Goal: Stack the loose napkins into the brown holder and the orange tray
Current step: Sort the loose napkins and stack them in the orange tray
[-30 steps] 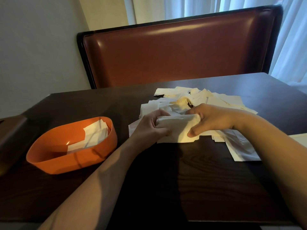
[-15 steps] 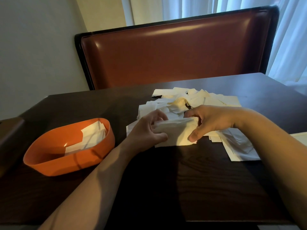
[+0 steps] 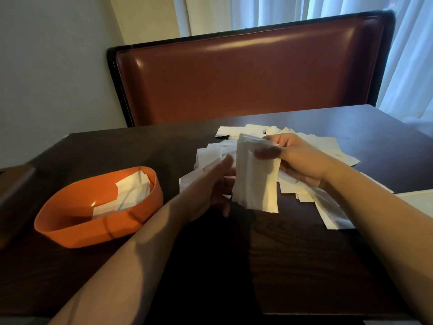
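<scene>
My right hand grips a small stack of white napkins upright above the table, thumb across its front near the top. My left hand is beside the stack's left edge with its fingers straight, at or just short of the paper; the blur hides which. Behind and under my right hand, the loose napkins lie spread in a pile. At the left stands the orange tray with a few napkins leaning at its far end. The brown holder shows only partly at the far left edge.
The dark wooden table runs to a near edge at the bottom of the view. A red padded bench back stands behind the table's far side. A white flat object peeks in at the right edge.
The stack has been lifted off the table and turned upright in my right hand. My left hand has let go of it and opened beside it.
</scene>
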A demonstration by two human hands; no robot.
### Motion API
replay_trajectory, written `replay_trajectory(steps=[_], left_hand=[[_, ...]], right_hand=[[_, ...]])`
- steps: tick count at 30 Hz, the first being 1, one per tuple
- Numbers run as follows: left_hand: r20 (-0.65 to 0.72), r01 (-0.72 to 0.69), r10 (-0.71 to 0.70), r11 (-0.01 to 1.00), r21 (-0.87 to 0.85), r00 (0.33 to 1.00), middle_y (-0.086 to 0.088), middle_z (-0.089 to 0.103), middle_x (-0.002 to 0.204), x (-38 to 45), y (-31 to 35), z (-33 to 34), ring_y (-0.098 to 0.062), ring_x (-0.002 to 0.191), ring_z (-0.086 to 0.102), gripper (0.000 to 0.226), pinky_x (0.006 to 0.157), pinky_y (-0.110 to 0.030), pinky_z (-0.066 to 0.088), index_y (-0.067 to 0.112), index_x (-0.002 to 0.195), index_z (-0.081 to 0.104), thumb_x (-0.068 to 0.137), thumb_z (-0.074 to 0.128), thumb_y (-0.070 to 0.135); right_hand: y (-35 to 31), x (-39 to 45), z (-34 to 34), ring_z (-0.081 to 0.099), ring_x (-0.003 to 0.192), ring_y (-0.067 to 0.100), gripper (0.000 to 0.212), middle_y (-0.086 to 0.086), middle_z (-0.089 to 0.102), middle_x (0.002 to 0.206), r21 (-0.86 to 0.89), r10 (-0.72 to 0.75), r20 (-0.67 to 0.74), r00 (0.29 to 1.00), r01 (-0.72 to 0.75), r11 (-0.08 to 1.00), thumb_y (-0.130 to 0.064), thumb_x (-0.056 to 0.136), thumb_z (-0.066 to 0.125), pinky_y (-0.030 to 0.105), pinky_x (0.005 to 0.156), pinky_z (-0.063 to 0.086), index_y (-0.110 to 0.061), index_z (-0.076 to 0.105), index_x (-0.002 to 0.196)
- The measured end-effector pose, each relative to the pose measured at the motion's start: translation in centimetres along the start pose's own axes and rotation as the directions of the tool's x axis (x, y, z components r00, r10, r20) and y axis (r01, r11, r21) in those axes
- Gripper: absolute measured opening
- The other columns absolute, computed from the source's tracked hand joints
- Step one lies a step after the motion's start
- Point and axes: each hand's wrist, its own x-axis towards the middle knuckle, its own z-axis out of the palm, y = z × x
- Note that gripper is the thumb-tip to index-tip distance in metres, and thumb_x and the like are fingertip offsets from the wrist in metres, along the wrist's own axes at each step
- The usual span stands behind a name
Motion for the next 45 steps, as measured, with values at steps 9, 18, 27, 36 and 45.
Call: replay_trajectory(steps=[9,18,27,36,45], left_hand=[[0.296,0.128,-0.012,0.918,-0.376,0.955,-0.017,0.067,0.11,-0.2,0.1,0.9,-0.031,0.104,0.065,0.056,0.074,-0.043,0.06,0.014,0.126,0.055,0.078,0.079,0.032],[-0.59,-0.409,0.042,0.76,-0.505,0.806,-0.003,0.065,0.105,0.8,0.4,-0.9,-0.017,0.098,0.064,0.022,0.085,-0.038,0.058,0.023,0.113,0.058,0.091,0.064,0.02],[-0.867,-0.432,-0.146,0.82,-0.375,0.476,-0.002,0.057,0.097,2.3,-0.5,-2.7,-0.015,0.087,0.059,0.036,0.066,-0.034,0.058,0.018,0.123,0.053,0.091,0.064,0.029],[-0.747,-0.174,-0.198,0.905,-0.389,0.635,-0.009,0.061,0.102,2.0,-0.5,-3.0,-0.021,0.091,0.06,0.032,0.071,-0.032,0.053,0.015,0.12,0.056,0.092,0.061,0.03],[-0.481,-0.175,-0.08,0.87,-0.462,0.873,-0.005,0.065,0.093,1.8,0.4,-0.4,-0.018,0.085,0.061,0.026,0.062,-0.031,0.054,0.019,0.117,0.055,0.093,0.059,0.03]], right_hand=[[0.6,0.5,3.0,0.068,0.071,0.012,0.016,0.005,0.071,0.084,-0.099,-0.072,-0.064,0.995,0.065,0.993,-0.02,0.092,0.067,0.027,0.065,0.05,-0.007,0.068,0.102],[2.3,1.6,3.2,0.068,0.085,0.018,0.025,0.003,0.072,0.086,-0.328,-0.203,-0.372,0.906,0.076,0.942,-0.027,0.095,0.064,0.035,0.083,0.052,-0.007,0.069,0.08],[2.6,4.3,5.5,0.06,0.07,0.003,0.026,-0.008,0.069,0.083,-0.654,-0.097,-0.305,0.947,-0.134,0.745,-0.035,0.094,0.064,0.014,0.06,0.041,-0.012,0.068,0.084],[2.0,7.5,8.3,0.05,0.054,0.013,0.041,0.008,0.061,0.064,-0.561,0.027,-0.482,0.876,-0.331,0.759,-0.044,0.09,0.069,0.029,0.05,0.032,-0.006,0.067,0.074],[-0.8,4.0,3.7,0.053,0.067,0.019,0.037,0.014,0.062,0.075,-0.489,0.187,-0.482,0.856,-0.44,0.753,-0.034,0.086,0.073,0.031,0.064,0.042,0.002,0.069,0.082]])
